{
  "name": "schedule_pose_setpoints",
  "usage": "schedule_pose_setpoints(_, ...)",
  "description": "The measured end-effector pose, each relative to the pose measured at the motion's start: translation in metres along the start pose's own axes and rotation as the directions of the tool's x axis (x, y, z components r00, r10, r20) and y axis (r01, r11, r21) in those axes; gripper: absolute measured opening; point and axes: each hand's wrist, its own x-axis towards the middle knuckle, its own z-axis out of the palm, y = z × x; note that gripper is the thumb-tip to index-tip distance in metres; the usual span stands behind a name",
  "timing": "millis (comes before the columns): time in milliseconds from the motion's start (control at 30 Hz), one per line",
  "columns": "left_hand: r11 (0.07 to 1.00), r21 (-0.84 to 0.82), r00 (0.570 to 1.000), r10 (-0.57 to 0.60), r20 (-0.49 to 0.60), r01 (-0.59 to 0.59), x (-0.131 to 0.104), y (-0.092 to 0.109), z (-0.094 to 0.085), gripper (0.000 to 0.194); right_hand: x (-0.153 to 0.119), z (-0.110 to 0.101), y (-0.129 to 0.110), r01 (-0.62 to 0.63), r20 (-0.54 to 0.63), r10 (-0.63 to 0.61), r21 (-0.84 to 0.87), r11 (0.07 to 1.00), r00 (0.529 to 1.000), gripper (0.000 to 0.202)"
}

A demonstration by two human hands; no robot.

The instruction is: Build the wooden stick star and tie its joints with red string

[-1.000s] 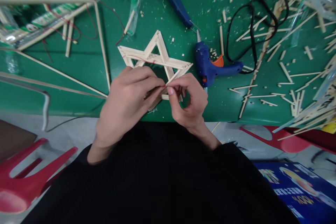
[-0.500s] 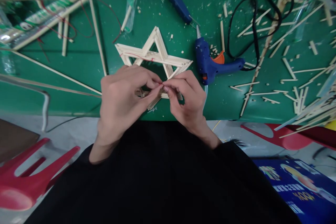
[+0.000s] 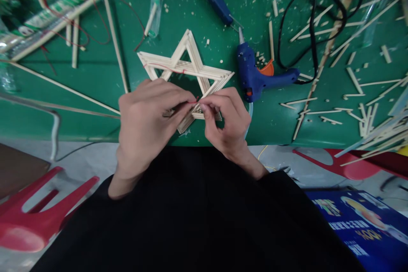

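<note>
Pinching a red thread (image 3: 196,99) between thumb and finger, your left hand (image 3: 145,114) sits just beside your right hand (image 3: 225,112), which looks pinched narrow on it too, over the near part of the stick star (image 3: 194,67). The star lies on the desk (image 3: 264,123), partly hidden by your hands. Too hard a pull could snap the thread or shift the star's sticks; a loose grip could let an end slip. The glue gun (image 3: 247,72) rests just right of the star, where your right hand could knock it, or get burnt if it is hot, which you cannot tell by sight. Beyond the star, slightly left, a clear wrapper (image 3: 157,8) holds a stick (image 3: 150,19) that pokes out. Farther left of the star, green-printed wrapping (image 3: 41,19) encloses more sticks. The blue box (image 3: 360,229), well right of the star, hides whatever is inside.
</note>
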Motion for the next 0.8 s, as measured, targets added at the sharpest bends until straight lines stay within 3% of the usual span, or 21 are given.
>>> schedule_pose_setpoints(200, 0.998, 0.061, 1.000, -0.003, 0.022, 0.002, 0.0002, -0.0001, 0.0021, 0.014, -0.0013, 0.0004, 0.0002, -0.010, -0.006, 0.010, -0.025, 1.000, 1.000, 0.010)
schedule_pose_setpoints(500, 0.996, -0.088, 1.000, 0.011, 0.006, -0.010, 0.0026, 0.0014, 0.0036, 0.011, -0.0002, 0.0000, 0.0005, -0.013, -0.008, 0.013, -0.007, 1.000, 1.000, 0.010)
schedule_pose_setpoints(800, 0.998, -0.042, 0.999, -0.037, -0.001, 0.037, 0.0026, 0.0051, 0.0031, 0.009, 0.0001, -0.0003, 0.0000, 0.001, -0.004, -0.001, -0.043, 0.999, 1.000, 0.014)
